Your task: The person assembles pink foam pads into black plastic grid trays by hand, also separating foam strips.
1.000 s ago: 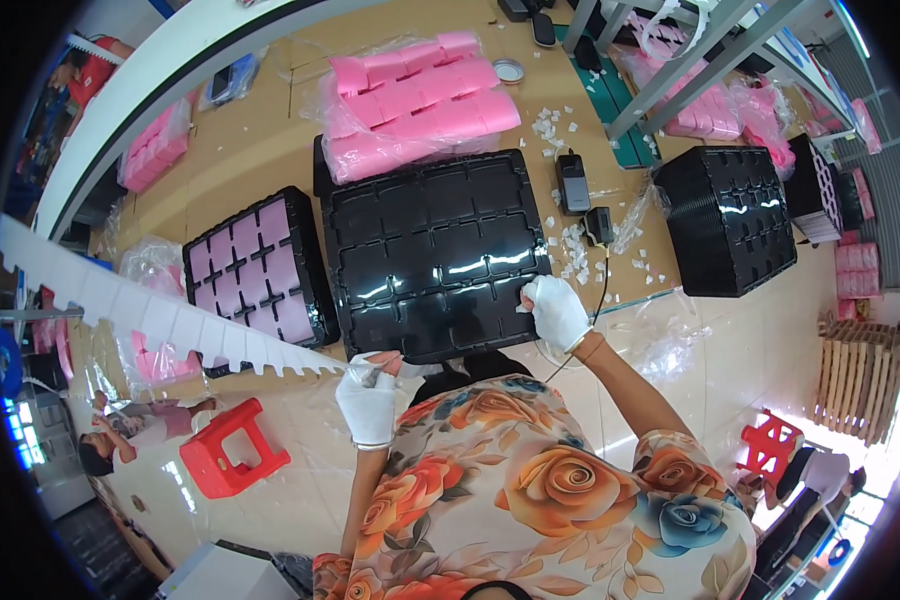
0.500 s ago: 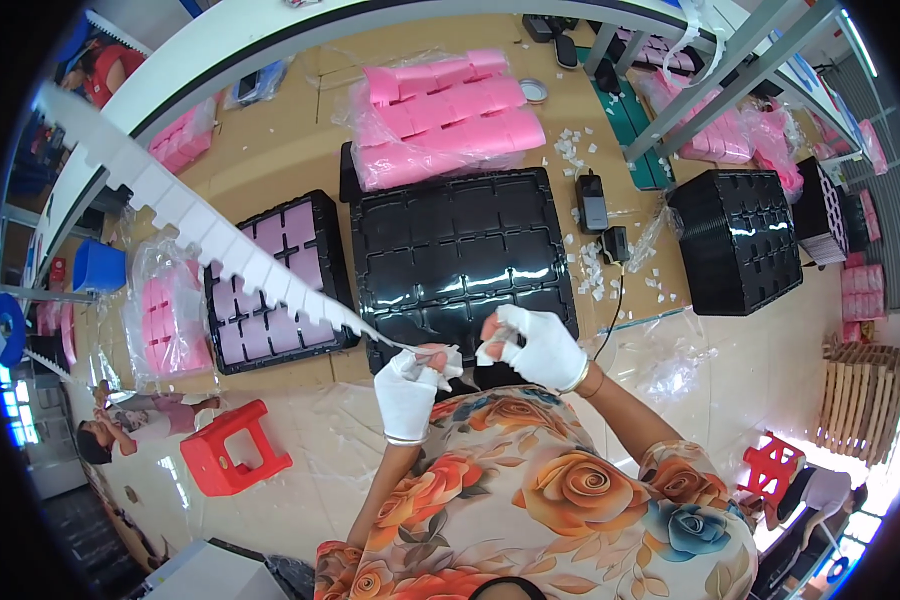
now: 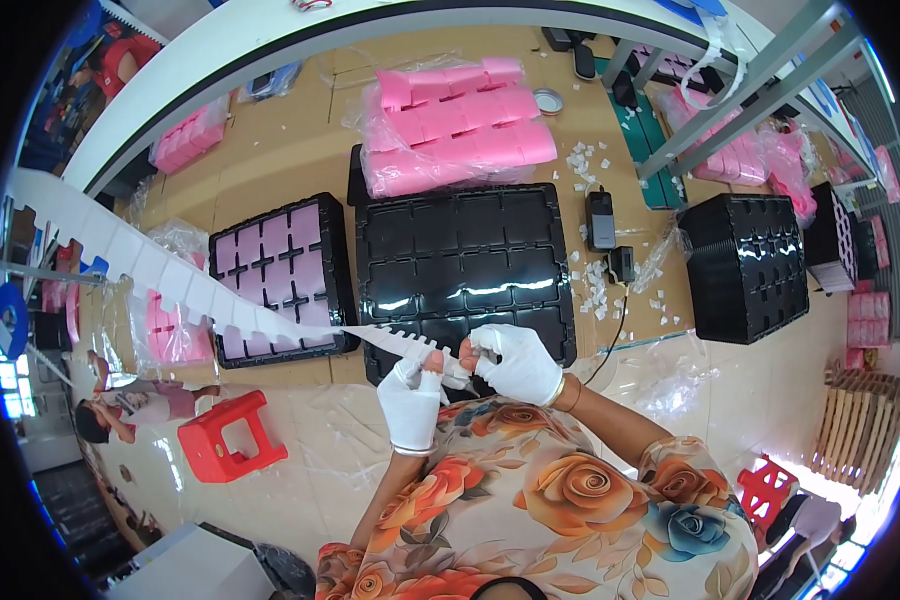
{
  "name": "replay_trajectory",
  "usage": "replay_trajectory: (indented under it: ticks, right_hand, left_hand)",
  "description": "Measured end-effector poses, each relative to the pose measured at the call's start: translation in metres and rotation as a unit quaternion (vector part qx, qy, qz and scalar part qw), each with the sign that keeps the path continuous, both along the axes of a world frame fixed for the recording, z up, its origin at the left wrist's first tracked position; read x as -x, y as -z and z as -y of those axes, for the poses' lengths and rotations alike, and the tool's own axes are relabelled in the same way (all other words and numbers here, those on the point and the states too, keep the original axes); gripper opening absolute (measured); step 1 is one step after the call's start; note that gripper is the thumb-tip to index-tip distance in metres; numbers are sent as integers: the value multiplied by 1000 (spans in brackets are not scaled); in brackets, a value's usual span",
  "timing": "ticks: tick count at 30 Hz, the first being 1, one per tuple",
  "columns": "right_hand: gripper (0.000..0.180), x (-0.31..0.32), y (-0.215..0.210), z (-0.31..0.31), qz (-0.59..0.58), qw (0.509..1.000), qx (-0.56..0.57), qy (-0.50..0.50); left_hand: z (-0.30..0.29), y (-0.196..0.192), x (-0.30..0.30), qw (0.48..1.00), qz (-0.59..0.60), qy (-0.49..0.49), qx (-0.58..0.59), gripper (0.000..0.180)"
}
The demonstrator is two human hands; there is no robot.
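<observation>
Both my hands wear white gloves with open fingertips. My left hand (image 3: 412, 397) and my right hand (image 3: 515, 362) meet at the near end of a long white notched strip (image 3: 180, 285), pinching it between them. The strip runs from my fingers up and away to the far left. Just beyond my hands lies a black compartment tray (image 3: 465, 262) with empty cells. To its left sits a second black tray (image 3: 280, 272) whose cells hold pink pieces.
Bagged pink foam pieces (image 3: 455, 125) lie behind the empty tray. A stack of black trays (image 3: 755, 262) stands at the right. White scraps (image 3: 598, 285), a black adapter (image 3: 601, 217) and cable lie between. A red stool (image 3: 232, 450) stands on the floor at the left.
My right hand left the black tray's front edge and came to my left hand; both now pinch the strip's end. The strip swung across in front of the pink-filled tray.
</observation>
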State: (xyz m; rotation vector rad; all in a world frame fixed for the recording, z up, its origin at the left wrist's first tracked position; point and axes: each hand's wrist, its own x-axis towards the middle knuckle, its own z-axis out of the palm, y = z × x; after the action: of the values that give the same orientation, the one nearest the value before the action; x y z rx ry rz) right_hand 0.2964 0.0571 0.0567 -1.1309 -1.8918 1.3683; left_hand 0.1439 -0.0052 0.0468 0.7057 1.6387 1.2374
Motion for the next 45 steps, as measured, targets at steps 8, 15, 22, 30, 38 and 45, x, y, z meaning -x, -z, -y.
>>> replay_trajectory:
  ticks: [8, 15, 22, 30, 38, 45]
  right_hand:
    - [6, -45, 15, -63, 26, 994, -27, 100]
    - [11, -90, 75, -169, 278, 946, -165, 19]
    - [9, -76, 95, -207, 350, 915, -190, -61]
    - [12, -67, 91, -200, 372, 909, -174, -65]
    - [11, -71, 91, -199, 367, 912, -181, -27]
    - [12, -66, 93, -179, 359, 916, -179, -31]
  left_hand:
    - [21, 33, 58, 965, -253, -72, 12, 13]
    - [57, 54, 136, 922, -351, -144, 77, 9]
    - [33, 55, 137, 939, -290, -176, 51, 12]
    - [-10, 89, 141, 959, -261, -107, -14, 14]
    - [-28, 58, 133, 968, -239, -71, 33, 13]
    - [-15, 70, 144, 974, -211, -83, 15, 11]
